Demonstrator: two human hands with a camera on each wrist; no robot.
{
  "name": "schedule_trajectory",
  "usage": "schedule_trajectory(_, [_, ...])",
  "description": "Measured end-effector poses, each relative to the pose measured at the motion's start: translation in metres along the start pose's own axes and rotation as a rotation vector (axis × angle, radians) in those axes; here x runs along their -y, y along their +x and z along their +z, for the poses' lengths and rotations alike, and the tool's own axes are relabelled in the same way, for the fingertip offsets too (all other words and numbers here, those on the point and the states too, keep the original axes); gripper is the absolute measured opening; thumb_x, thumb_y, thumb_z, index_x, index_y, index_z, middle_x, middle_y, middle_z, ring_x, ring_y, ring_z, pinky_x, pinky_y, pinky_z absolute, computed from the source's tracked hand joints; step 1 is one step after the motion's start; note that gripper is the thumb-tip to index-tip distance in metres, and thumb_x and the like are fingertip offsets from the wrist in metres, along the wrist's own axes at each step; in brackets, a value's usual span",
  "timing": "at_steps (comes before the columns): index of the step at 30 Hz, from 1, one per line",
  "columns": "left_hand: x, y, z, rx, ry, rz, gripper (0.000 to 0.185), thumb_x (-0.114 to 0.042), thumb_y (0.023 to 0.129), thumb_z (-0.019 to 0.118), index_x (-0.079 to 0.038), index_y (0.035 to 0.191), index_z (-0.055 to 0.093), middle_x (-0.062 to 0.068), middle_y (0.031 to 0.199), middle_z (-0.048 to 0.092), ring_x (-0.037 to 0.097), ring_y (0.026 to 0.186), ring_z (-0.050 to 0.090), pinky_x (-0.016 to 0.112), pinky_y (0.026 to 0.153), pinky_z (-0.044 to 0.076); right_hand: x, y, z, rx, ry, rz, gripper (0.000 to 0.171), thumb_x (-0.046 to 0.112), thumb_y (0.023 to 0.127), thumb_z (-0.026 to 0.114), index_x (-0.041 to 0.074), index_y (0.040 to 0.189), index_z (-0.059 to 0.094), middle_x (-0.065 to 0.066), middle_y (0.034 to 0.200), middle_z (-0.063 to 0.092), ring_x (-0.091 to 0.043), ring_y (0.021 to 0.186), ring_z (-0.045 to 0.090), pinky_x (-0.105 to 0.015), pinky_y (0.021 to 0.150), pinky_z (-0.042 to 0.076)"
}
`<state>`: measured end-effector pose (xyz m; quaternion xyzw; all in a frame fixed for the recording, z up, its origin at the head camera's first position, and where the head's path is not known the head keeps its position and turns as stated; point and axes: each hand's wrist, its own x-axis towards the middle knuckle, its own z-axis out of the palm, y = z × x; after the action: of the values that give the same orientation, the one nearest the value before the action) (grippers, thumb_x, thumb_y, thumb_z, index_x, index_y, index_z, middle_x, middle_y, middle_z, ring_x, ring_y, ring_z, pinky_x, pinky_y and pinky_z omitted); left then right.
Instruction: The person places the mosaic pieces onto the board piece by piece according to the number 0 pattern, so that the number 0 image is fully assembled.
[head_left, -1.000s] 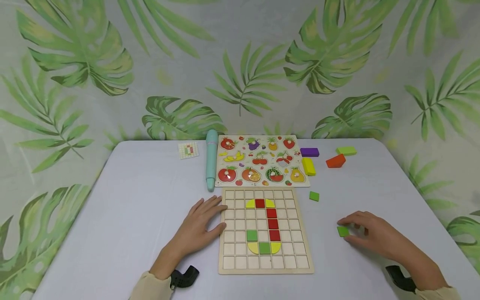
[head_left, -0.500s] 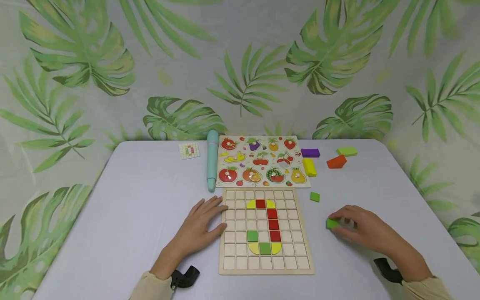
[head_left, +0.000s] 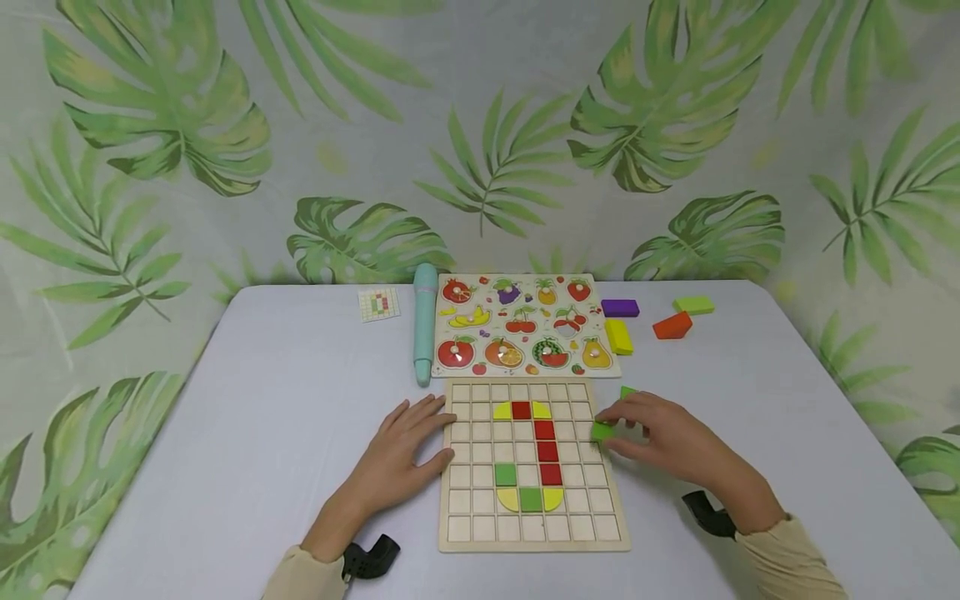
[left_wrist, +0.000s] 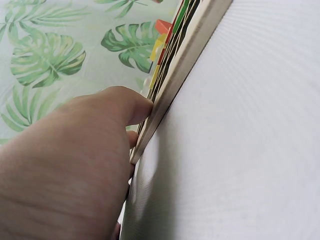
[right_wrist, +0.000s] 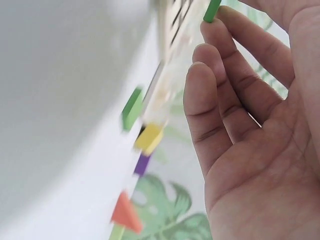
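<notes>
A wooden grid board (head_left: pixel 459 533) lies in front of me with red, yellow and green tiles set in its squares. My left hand (head_left: pixel 408 450) rests flat on the table, fingers straight against the board's left edge (left_wrist: pixel 165 105). My right hand (head_left: pixel 645 429) pinches a small green square tile (head_left: pixel 602 431) at the board's right edge; the tile's edge (right_wrist: pixel 212 10) shows at my fingertips in the right wrist view. A second green tile (head_left: pixel 627 391) lies on the table just behind that hand.
Behind the board lie a fruit puzzle (head_left: pixel 525 325), a teal pen-shaped device (head_left: pixel 424 321) and a small pattern card (head_left: pixel 377 303). Purple (head_left: pixel 619 307), yellow (head_left: pixel 618 335), orange (head_left: pixel 671 326) and green (head_left: pixel 693 305) blocks sit at the back right. A leaf-print backdrop surrounds the white table (head_left: pixel 262 400).
My right hand has carried the green tile left, from the open table at the right to the board's right edge. The left hand has stayed in place.
</notes>
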<state>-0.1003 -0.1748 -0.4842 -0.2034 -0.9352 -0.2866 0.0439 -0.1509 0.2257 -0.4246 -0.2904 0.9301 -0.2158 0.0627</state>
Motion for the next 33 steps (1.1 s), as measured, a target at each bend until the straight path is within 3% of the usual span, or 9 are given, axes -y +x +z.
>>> schedule_trajectory(10, [0.002,0.000,0.000,0.022,-0.001,-0.016,0.047,-0.037,0.098,0.068,-0.019,0.142,0.062,0.005,0.161,0.046,0.024,0.153,0.036,0.047,0.130,0.018,0.036,0.036,0.024,0.048,0.032,-0.094,0.025,0.038,0.093,0.077,0.031,0.118,0.075,0.017,0.114,0.067,-0.008,0.107,0.060,-0.033,0.090,0.058])
schedule_trajectory(20, [0.001,0.000,0.000,0.018,-0.008,-0.014,0.047,-0.037,0.098,0.068,-0.019,0.142,0.062,0.005,0.161,0.045,0.024,0.153,0.035,0.047,0.130,0.018,0.074,0.056,0.040,0.115,0.034,-0.134,0.026,0.040,0.093,0.076,0.026,0.115,0.077,0.012,0.114,0.072,-0.010,0.108,0.062,-0.039,0.096,0.057])
schedule_trajectory(33, [0.000,0.000,-0.002,0.020,-0.002,-0.015,0.047,-0.036,0.098,0.068,-0.019,0.141,0.063,0.006,0.161,0.046,0.025,0.153,0.036,0.048,0.130,0.019,0.082,0.067,0.054,0.155,-0.019,-0.194,0.019,0.040,0.095,0.075,0.028,0.109,0.078,0.015,0.110,0.069,-0.008,0.107,0.061,-0.035,0.096,0.056])
